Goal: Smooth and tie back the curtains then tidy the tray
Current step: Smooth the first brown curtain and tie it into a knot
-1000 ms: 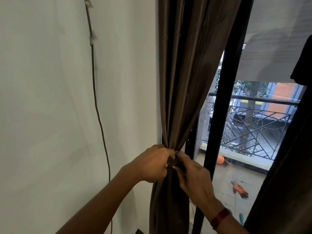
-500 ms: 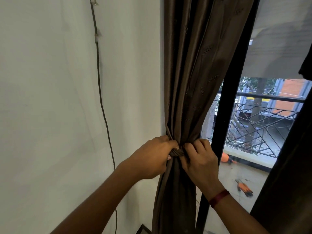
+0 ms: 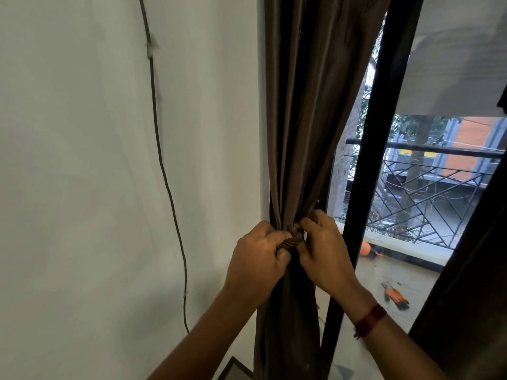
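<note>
Cable (image 3: 162,171) runs down the wall at left. Mid-frame, left hand (image 3: 255,266) and right hand (image 3: 323,253) both have a clenched grip on the tie (image 3: 292,241), cinching the curtain (image 3: 304,111) so it's bunched. No tray in sight.

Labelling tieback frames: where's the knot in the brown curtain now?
Head view, lower centre: the twisted knot sits pinched between left hand and right hand, just left of the black window frame.

Two bare forearms in view, no sleeves on either. Left hand (image 3: 256,266): no rings, no watch, nothing at the wrist. Right hand (image 3: 325,253): fingers bare too, but a dark red thread band (image 3: 369,321) wraps the wrist, frayed end hanging at its lower side.
</note>
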